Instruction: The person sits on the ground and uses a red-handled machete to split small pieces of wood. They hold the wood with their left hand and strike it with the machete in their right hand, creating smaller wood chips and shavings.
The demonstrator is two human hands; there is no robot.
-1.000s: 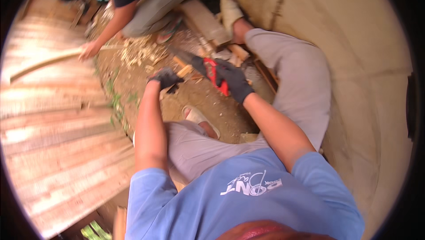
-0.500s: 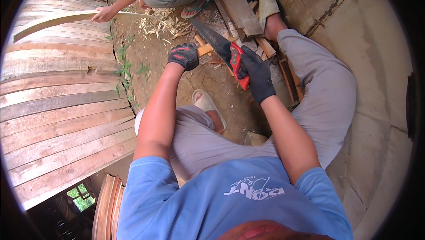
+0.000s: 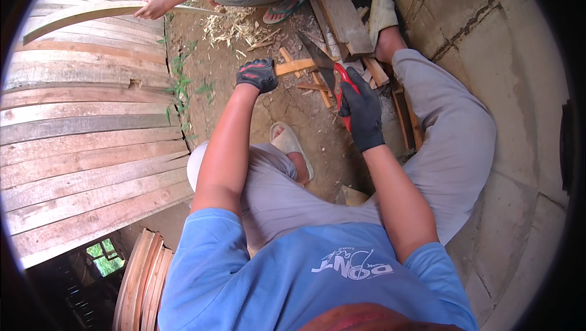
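My left hand [image 3: 257,76], in a black glove with red marks, is closed round one end of a short, light wooden strip [image 3: 295,66]. The strip's other end points right, toward a stack of timber. In my right hand [image 3: 362,114], also black-gloved, is the red handle of a handsaw [image 3: 339,80]. The saw's dark blade slants away up and left, across the right part of the strip. Whether its teeth are in the wood, I cannot tell.
Thick timber [image 3: 342,19] lies beyond the saw, by my right foot. Small wood offcuts [image 3: 314,87] and pale shavings [image 3: 229,29] litter the dirt floor. Another person's hand [image 3: 154,7] holds a long wooden strip at upper left. Plank wall [image 3: 91,123] left, concrete [image 3: 519,87] right.
My right hand has moved slightly right and back with the saw. The blade has turned and now shows narrower. My left hand still holds the strip, and the whole view has shifted a little.
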